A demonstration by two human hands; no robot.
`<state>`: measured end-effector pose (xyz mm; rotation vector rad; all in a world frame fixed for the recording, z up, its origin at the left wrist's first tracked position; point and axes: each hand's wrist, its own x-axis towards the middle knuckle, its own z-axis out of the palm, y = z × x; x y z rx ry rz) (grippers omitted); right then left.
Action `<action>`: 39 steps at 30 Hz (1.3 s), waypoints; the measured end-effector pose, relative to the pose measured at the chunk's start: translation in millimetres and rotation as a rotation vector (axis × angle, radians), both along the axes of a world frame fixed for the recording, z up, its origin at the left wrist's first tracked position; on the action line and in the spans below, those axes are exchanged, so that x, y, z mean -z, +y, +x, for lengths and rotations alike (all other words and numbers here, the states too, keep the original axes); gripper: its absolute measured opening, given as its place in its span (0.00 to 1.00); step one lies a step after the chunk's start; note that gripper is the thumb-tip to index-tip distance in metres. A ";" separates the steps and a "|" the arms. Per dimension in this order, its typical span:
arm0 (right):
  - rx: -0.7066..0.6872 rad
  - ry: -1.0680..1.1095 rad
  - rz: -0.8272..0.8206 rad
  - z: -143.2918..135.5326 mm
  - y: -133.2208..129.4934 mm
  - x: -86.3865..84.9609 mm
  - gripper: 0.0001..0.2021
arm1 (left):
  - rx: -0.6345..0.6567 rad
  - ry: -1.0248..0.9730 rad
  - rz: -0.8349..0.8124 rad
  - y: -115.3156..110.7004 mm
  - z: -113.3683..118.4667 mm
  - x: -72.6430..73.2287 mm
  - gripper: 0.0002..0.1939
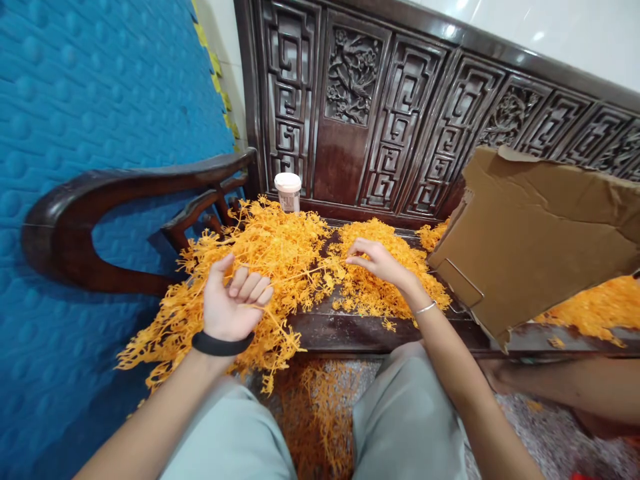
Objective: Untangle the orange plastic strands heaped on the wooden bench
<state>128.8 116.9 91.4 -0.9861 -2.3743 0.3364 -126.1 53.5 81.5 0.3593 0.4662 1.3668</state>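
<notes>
My left hand [234,303], a black band at its wrist, is turned palm up with the fingers curled and the thumb apart. It is closed on the end of an orange plastic flower sprig [311,271], whose thin stem runs rightward. My right hand [376,259], with a bracelet at the wrist, pinches the flowered end of this sprig; the fingertips partly hide it. Beneath and behind my left hand lies a big tangled heap of orange sprigs [285,240]. Below my right hand is a pile of loose orange plastic pieces [400,283].
A dark carved wooden bench [345,333] bears the piles, with its curved armrest [60,227] at left. A white-lidded tub [289,193] stands by the backrest. At right, a cardboard sheet [545,233] leans before another orange pile [595,310]. Another person's limb [575,390] shows there.
</notes>
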 end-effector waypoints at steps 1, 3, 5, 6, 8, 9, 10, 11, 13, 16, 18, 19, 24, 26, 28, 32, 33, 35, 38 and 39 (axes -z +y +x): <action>-0.008 -0.032 -0.002 0.5 -0.8 -0.2 0.08 | -0.011 -0.004 0.003 1.0 -0.9 0.8 0.26; -0.010 -0.082 0.016 0.9 -2.4 -0.7 0.08 | -0.021 -0.008 0.004 3.1 -2.6 2.6 0.25; 0.001 -0.111 0.037 0.5 -3.7 -1.6 0.07 | -0.019 -0.011 0.007 4.6 -4.2 3.7 0.25; 0.011 -0.119 0.046 0.3 -4.2 -2.2 0.07 | -0.017 -0.011 0.008 4.9 -4.9 3.8 0.25; 0.044 -0.128 0.076 0.1 -4.4 -3.5 0.08 | -0.010 -0.011 0.008 4.4 -4.9 3.2 0.25; 0.068 -0.129 0.102 0.2 -4.1 -4.1 0.08 | -0.002 -0.011 0.007 3.5 -3.9 2.7 0.25; 0.097 -0.130 0.136 0.5 -3.5 -4.7 0.08 | 0.011 -0.011 0.002 2.2 -2.0 2.2 0.25; 0.129 -0.129 0.173 1.0 -2.5 -5.0 0.08 | 0.029 -0.010 -0.005 0.6 0.9 1.8 0.25; 0.198 -0.108 0.233 2.1 0.1 -4.8 0.08 | 0.080 -0.002 -0.024 -3.0 9.6 1.5 0.24; 0.284 -0.041 0.286 3.3 4.6 -2.4 0.07 | 0.153 0.013 -0.038 -7.4 25.6 2.5 0.25; 0.336 -0.011 0.328 2.8 7.2 -0.5 0.07 | 0.180 0.013 -0.024 -8.2 34.2 3.7 0.25; 0.365 -0.007 0.353 2.1 8.5 0.3 0.07 | 0.188 0.010 -0.014 -8.0 37.3 4.3 0.25; 0.488 -0.021 0.403 -4.1 15.0 0.8 0.07 | 0.180 -0.018 0.015 -4.0 44.8 5.2 0.25; 0.530 -0.030 0.414 -6.7 17.9 0.2 0.07 | 0.170 -0.028 0.012 -2.2 47.8 4.9 0.25; 0.582 -0.029 0.428 -8.9 20.4 -0.2 0.07 | 0.167 -0.033 0.012 -0.5 51.3 4.5 0.25; 0.685 0.023 0.472 -12.6 23.3 -2.0 0.06 | 0.167 -0.034 0.050 2.9 55.8 2.7 0.25; 0.705 0.041 0.485 -13.6 23.8 -3.0 0.07 | 0.164 -0.034 0.061 3.7 56.4 1.8 0.25; 0.735 0.071 0.498 -15.5 24.8 -5.5 0.07 | 0.154 -0.035 0.080 5.2 57.6 -0.2 0.25; 0.760 0.103 0.485 -16.4 27.1 -9.7 0.07 | 0.146 -0.039 0.094 7.3 61.3 -3.4 0.25; 0.768 0.112 0.476 -15.9 28.0 -10.9 0.07 | 0.146 -0.040 0.099 7.9 62.9 -4.2 0.25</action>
